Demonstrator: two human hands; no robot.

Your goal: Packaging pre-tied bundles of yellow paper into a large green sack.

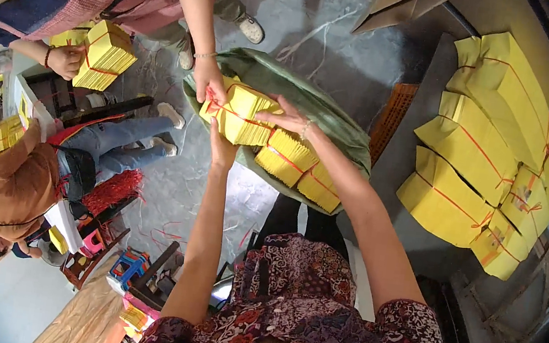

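Yellow bundle [246, 109] at the mouth of the green sack [332, 112]. Your left hand [223, 149] has fingers pressed to its near side, partly hidden; your right hand [287, 115] clasps its right end. Co-worker's hand [210, 84] at the red tie [242, 119]. Judged hefty, papery, layers liable to slip: squeeze opposite sides.

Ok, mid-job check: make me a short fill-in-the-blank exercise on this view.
1. The left hand and right hand hold a bundle coloured ____.
2. The string around it is coloured ____.
3. The open sack is coloured ____.
4. The longest bundles lie on the picture's ____ side.
Missing words: yellow; red; green; right.
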